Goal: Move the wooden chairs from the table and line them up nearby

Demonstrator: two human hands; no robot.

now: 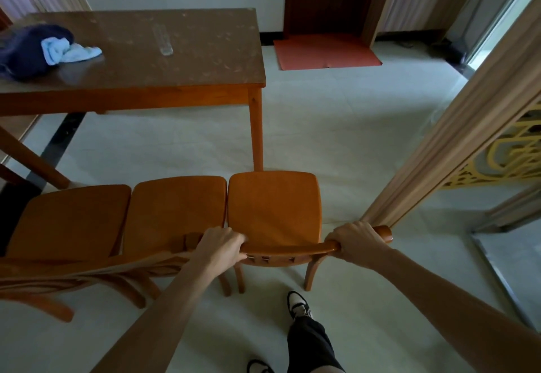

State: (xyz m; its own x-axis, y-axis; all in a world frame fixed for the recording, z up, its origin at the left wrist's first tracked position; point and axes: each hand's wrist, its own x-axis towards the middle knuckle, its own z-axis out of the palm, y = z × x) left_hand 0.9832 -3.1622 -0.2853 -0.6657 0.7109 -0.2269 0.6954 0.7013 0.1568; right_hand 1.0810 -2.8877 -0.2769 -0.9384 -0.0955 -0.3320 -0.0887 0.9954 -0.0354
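— What's lying around the room?
— A table is standing on pale floor tiles; three chairs are sitting side by side near it.
— And the hands?
— The left hand and right hand are gripping the rightmost chair by its top rail; its front legs are hidden.

Both arms outstretched, left hand and right hand curled closed, knuckles up.

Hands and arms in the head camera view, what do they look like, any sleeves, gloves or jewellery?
Both hands, left and right, are bare: no gloves, rings or watch visible. Both forearms are uncovered for all of their visible length, so no sleeves show. Lower down are dark trousers and black-and-white sneakers.
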